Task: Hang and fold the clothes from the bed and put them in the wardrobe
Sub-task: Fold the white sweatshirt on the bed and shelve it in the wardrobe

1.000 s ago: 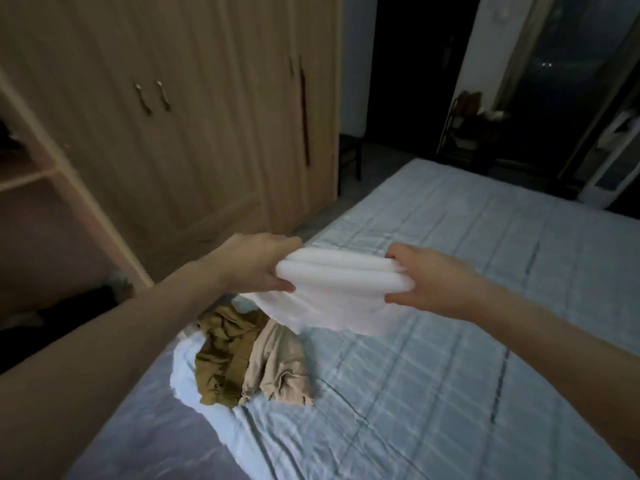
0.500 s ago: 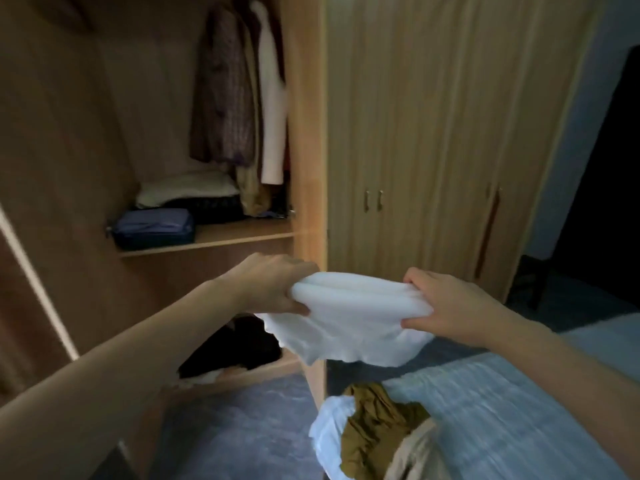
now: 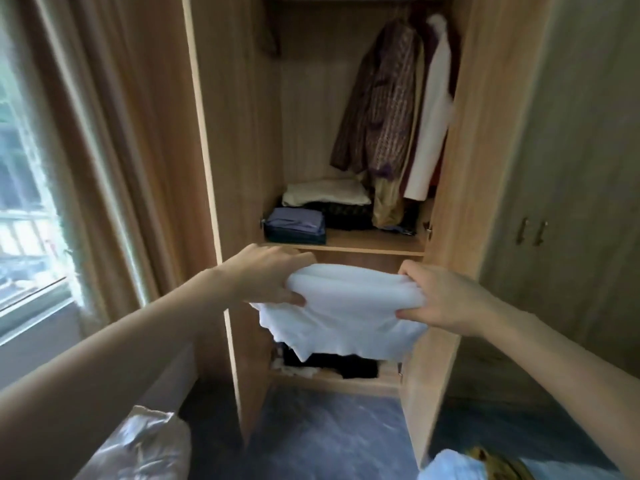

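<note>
1. Before the open wardrobe (image 3: pixel 239 140), the left hand (image 3: pixel 268 275) and right hand (image 3: pixel 438 299) each pinched an end of a folded white garment (image 3: pixel 349 306), held level in the air.
2. Its loose lower edge drooped below the hands.
3. Just beyond sat a shelf (image 3: pixel 367 244) already holding folded clothes (image 3: pixel 325 195).
4. Best practice: keep both ends level, slide it in flat, then let go.

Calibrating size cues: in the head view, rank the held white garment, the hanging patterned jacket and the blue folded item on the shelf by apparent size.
1. white garment, though it's nearest the camera
2. patterned jacket, close to it, so the order is unsure
3. blue folded item, clearly smallest
</note>
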